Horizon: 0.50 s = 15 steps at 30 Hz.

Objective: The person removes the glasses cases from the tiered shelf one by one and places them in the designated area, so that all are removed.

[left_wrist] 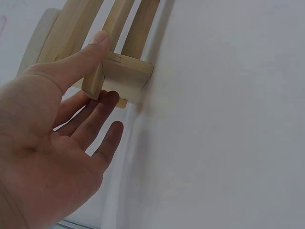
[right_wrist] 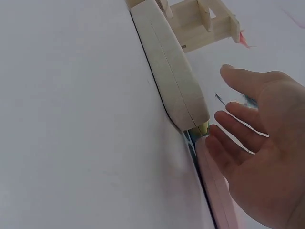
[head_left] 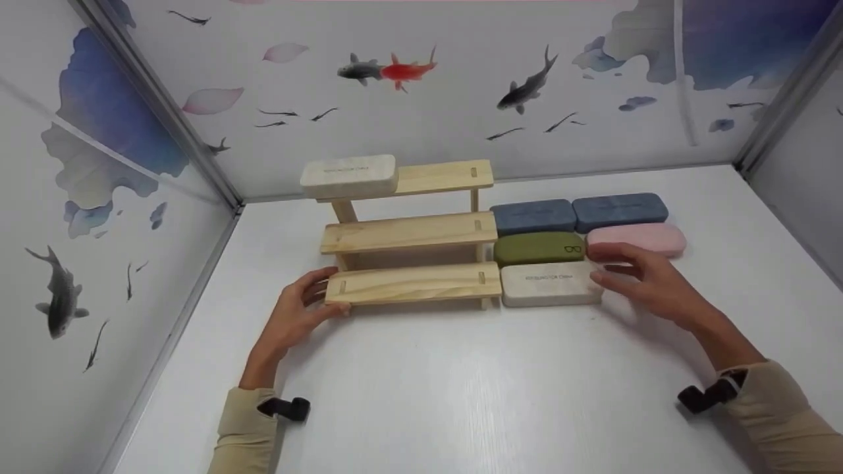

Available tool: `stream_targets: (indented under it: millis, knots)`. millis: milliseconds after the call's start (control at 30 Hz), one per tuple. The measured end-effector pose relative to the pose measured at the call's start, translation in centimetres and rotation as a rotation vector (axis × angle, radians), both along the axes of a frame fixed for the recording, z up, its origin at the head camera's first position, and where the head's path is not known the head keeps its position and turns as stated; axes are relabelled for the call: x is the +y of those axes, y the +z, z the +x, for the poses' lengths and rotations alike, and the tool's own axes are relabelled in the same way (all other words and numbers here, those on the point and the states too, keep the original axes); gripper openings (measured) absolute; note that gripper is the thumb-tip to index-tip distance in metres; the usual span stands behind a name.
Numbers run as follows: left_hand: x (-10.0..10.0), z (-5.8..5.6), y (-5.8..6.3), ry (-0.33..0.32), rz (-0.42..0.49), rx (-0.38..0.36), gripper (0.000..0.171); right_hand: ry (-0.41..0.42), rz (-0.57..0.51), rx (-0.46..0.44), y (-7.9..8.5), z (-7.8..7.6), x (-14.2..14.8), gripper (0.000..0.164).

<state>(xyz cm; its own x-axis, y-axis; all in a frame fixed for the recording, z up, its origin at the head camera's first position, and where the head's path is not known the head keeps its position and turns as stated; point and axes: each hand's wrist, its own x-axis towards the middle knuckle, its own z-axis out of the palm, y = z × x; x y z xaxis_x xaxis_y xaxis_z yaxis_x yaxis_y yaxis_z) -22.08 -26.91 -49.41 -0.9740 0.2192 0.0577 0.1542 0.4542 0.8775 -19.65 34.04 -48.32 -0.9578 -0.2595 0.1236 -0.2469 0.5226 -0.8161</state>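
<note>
A three-tier wooden rack (head_left: pixel 413 284) stands on the table, and my left hand (head_left: pixel 294 312) holds the left end of its lowest shelf. In the left wrist view, the thumb (left_wrist: pixel 78 66) lies along that shelf's edge, with fingers at its other side. One white glasses case (head_left: pixel 349 175) rests on the top shelf. My right hand (head_left: pixel 652 286), fingers loosely bent, is at the right end of another white glasses case (head_left: pixel 550 284) lying beside the rack. Its fingers reach over the near edge of a pink glasses case (head_left: pixel 637 239); whether they touch it I cannot tell.
Behind the lower white case lies a green glasses case (head_left: pixel 537 249) with a glasses drawing. Two blue glasses cases (head_left: pixel 532 217) sit side by side in the row farther back. White panels (head_left: pixel 461 131) printed with fish enclose the white table (head_left: pixel 454 388).
</note>
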Motion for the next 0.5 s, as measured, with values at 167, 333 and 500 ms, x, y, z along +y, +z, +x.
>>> stream_targets:
  millis: [167, 333, 500]
  knots:
    - [-0.1, 0.0, -0.1, -0.012, -0.005, 0.019, 0.082, -0.036, -0.051, 0.094, 0.6, -0.1, -0.9, 0.048]
    - [-0.1, 0.0, -0.2, -0.017, -0.012, 0.021, 0.083, -0.038, -0.108, 0.136, 1.0, -0.4, -2.2, 0.044]
    - [-0.1, 0.0, -0.2, -0.017, -0.007, 0.017, 0.082, -0.016, -0.120, 0.157, 1.2, -0.5, -3.4, 0.041]
